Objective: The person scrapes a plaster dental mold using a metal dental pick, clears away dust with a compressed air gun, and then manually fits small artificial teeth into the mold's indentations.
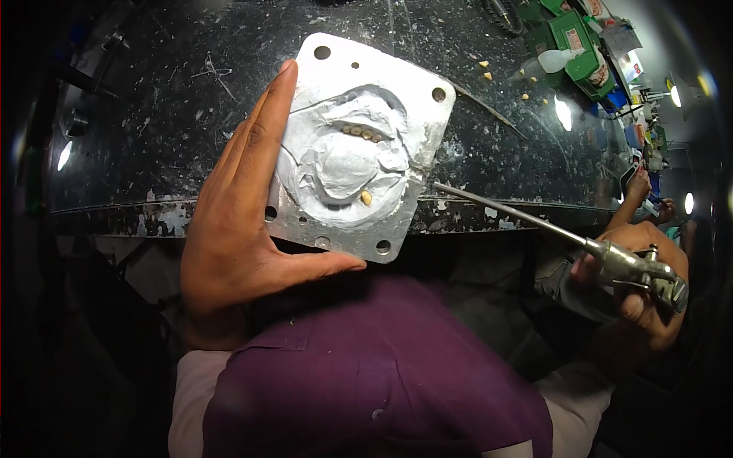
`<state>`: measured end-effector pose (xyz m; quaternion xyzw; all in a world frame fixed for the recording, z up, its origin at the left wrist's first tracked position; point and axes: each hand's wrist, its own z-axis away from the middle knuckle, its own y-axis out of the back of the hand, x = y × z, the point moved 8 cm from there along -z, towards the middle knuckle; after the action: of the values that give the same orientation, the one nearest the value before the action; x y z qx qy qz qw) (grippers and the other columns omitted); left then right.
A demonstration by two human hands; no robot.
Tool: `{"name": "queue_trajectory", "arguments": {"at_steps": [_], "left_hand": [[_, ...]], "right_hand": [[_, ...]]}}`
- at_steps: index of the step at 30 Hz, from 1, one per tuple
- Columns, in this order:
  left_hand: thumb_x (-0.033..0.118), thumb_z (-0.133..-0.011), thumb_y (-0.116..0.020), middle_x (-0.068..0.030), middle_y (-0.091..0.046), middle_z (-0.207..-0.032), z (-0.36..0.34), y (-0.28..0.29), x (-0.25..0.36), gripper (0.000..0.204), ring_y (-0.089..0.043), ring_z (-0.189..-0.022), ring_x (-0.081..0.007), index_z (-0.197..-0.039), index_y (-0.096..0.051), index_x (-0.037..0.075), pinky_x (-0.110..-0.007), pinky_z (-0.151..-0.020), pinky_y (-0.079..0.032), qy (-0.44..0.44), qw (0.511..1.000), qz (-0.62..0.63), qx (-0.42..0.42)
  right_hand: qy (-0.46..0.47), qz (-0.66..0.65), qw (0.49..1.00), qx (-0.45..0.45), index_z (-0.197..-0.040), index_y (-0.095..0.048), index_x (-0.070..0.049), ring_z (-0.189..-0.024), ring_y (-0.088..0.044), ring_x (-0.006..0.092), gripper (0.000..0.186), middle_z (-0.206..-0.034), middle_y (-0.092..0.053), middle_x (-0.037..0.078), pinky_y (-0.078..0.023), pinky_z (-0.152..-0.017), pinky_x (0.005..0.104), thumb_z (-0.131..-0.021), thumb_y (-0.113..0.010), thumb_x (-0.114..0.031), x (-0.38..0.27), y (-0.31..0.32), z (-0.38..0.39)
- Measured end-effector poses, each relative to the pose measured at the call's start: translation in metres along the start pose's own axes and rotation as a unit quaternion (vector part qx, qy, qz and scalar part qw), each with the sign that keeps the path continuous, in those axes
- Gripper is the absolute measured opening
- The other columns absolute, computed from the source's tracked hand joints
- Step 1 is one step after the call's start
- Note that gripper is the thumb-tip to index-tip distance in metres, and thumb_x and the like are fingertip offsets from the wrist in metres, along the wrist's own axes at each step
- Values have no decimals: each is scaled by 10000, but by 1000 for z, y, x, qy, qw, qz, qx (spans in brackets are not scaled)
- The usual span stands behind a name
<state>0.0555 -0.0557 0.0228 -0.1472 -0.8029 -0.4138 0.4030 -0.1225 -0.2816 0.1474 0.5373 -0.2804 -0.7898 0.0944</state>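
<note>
My left hand (233,202) grips a metal flask plate (321,76) by its left and lower edges, fingers stretched along the side and thumb along the bottom. Holes pierce the plate near its corners. White plaster (345,172) fills its middle, shaped as a dental mould. A short row of teeth (362,133) is set in the plaster, and a single yellowish tooth (366,198) sits lower down. In my right hand (663,248) is a metal blow gun (622,263). Its long thin nozzle (519,216) points left, the tip close beside the plate's right edge.
The black, chipped workbench (206,137) spans the far side. Loose yellowish pieces (486,70) lie at its far right, near a thin rod (492,112). Green boxes (576,49) and a clear bulb-shaped item (556,59) stand beyond. Another person's hand (640,183) shows at the right.
</note>
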Motion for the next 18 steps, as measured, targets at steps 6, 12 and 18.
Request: {"name": "queue_trajectory", "arguments": {"at_steps": [6,12,18], "left_hand": [[381,-488,-1019,-307,-280,-1621,0,-1,0,1434,-375,-1476,-398,-1571,-216,-107,-453,-1199,-340,-19,999,-41,7],[385,-482,-1020,-304,-280,-1621,-1,-2,1,1447,-388,-1467,-403,-1576,-207,-100,-456,-1193,-353,-17,999,-36,2],[374,-513,-1016,-309,-253,-1626,-1,-4,-2,1454,-389,-1465,-384,-1577,-154,-115,-455,-1184,-370,-28,999,35,9]], "right_hand": [[86,43,993,63,-1087,-634,144,-813,-680,258,745,-861,-679,194,-538,-728,329,-889,-707,-570,-19,-10,-13],[145,0,988,50,-1133,-608,182,-801,-675,297,652,-888,-677,245,-547,-703,384,-949,-686,-438,-30,-9,-14],[128,-140,943,-272,-1172,-615,158,-1012,-740,321,564,-1128,-703,274,-603,-888,404,-893,-806,-293,32,17,11]]}}
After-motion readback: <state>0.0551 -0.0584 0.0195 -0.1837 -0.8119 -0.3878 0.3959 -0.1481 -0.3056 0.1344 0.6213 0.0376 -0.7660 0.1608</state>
